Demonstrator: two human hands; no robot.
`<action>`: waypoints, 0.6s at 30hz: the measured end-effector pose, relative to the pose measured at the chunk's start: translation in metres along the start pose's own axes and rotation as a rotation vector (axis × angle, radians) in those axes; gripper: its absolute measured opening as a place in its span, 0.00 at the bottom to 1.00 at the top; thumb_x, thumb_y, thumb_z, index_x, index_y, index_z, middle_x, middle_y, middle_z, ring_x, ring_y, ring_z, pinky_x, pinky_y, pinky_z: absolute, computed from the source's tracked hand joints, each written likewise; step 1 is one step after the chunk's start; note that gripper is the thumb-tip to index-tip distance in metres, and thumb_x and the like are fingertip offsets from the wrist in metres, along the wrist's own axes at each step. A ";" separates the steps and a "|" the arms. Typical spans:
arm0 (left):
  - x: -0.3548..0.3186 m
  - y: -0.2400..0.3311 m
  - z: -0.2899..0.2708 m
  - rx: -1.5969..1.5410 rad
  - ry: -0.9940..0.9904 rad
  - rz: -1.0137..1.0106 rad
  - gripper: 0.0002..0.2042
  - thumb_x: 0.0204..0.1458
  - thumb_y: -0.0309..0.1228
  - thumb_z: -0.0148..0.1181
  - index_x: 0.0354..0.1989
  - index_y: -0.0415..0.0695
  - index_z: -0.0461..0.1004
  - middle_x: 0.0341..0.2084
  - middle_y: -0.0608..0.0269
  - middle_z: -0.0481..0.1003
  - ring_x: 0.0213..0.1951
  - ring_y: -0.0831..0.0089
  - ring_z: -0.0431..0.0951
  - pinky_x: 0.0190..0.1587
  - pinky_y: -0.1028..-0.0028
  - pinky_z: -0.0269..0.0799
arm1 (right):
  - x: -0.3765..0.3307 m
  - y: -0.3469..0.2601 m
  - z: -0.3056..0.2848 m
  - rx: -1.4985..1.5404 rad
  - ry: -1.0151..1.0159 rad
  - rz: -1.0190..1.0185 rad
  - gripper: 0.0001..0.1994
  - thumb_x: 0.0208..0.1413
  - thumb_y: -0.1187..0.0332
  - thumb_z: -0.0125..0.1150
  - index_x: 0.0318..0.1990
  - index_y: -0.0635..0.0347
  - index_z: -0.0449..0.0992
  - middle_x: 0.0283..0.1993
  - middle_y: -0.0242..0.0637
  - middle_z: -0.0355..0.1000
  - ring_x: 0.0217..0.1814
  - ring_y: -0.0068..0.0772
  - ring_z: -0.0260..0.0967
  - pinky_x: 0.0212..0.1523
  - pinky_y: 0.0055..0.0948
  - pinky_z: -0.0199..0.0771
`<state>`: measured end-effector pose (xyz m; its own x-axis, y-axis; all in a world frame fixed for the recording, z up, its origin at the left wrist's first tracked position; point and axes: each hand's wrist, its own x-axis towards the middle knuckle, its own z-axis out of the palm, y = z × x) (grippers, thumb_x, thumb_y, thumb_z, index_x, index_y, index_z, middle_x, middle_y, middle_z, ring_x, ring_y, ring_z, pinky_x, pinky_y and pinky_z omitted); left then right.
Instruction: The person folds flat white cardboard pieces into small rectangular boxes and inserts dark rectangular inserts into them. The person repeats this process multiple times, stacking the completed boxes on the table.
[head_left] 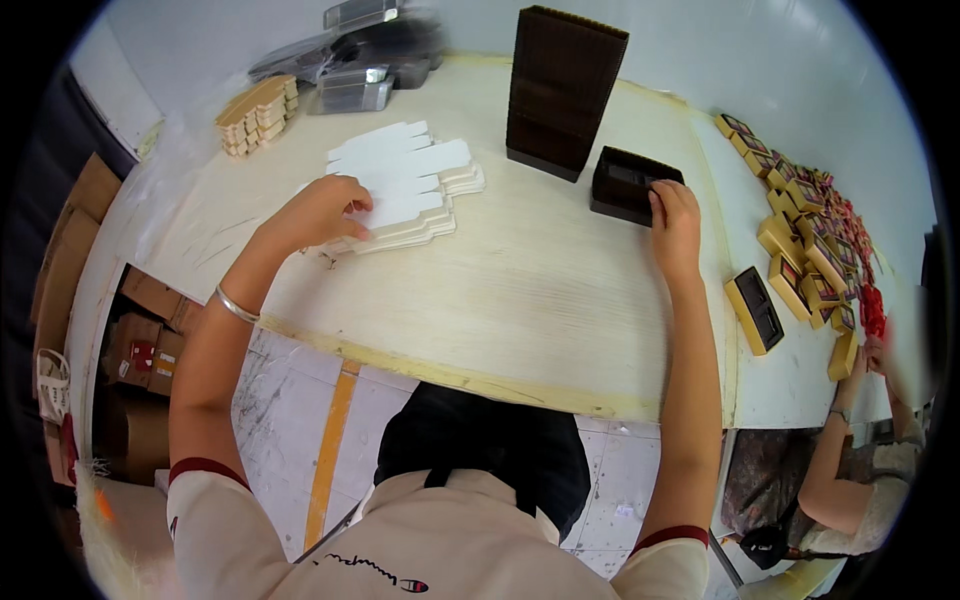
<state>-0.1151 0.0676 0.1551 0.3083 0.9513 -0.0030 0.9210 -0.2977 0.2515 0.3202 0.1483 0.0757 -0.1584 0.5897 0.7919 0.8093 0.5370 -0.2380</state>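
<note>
A stack of white flat carton blanks [410, 185] lies on the table to the left. Over its left edge rests my left hand [330, 208], thumb and fingers curved but apart, with nothing visible between them. To the right, a short stack of dark brown plastic tray inserts [612, 192] sits on the table. My right hand [674, 215] pinches the near right rim of its top tray; part of the fingertips is hidden. Just behind stands a tall stack of the same dark inserts [560, 95].
Cream-coloured card pieces [256, 115] and clear plastic packages [352, 90] lie at the far left. One gold box with a dark insert [756, 310] lies right, near many gold boxes [800, 245]. A co-worker's hand [875, 355] holds something red. Cardboard boxes [140, 350] stand below left.
</note>
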 end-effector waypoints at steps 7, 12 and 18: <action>0.009 -0.013 -0.001 -0.129 -0.074 0.031 0.17 0.38 0.30 0.72 0.37 0.37 0.77 0.32 0.54 0.76 0.37 0.61 0.76 0.42 0.68 0.71 | -0.002 0.002 -0.001 0.011 -0.002 0.015 0.06 0.55 0.74 0.56 0.39 0.67 0.76 0.42 0.44 0.73 0.47 0.48 0.68 0.51 0.39 0.66; 0.002 -0.012 0.001 -0.058 -0.048 0.030 0.17 0.40 0.32 0.71 0.38 0.38 0.77 0.33 0.55 0.76 0.38 0.62 0.75 0.42 0.68 0.70 | -0.001 -0.004 0.000 0.015 -0.015 0.024 0.07 0.55 0.74 0.56 0.39 0.67 0.76 0.42 0.44 0.73 0.47 0.47 0.68 0.51 0.39 0.66; -0.005 -0.003 0.005 0.052 -0.030 0.043 0.19 0.37 0.32 0.73 0.40 0.40 0.76 0.34 0.57 0.75 0.38 0.64 0.74 0.41 0.70 0.72 | -0.006 -0.005 0.002 0.009 -0.001 0.000 0.07 0.55 0.74 0.56 0.39 0.67 0.75 0.42 0.44 0.73 0.46 0.47 0.68 0.50 0.39 0.67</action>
<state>-0.1187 0.0632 0.1497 0.3538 0.9351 -0.0227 0.9177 -0.3423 0.2017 0.3158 0.1431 0.0715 -0.1590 0.5906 0.7911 0.8041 0.5424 -0.2433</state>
